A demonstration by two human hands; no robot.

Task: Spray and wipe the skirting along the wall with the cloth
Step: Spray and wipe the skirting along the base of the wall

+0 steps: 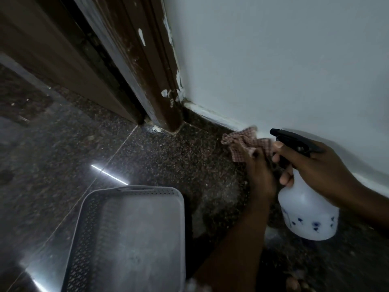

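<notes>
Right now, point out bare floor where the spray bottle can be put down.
Free: the dark floor between the door frame, the grey basket and the left hand. Also open left of the basket. Crowded: along the skirting, where the cloth, left hand and right hand holding the spray bottle cluster.

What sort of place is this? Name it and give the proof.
Probably a room corner in a home, at floor level: a speckled stone floor, a painted wall with skirting, and a brown door frame.
</notes>
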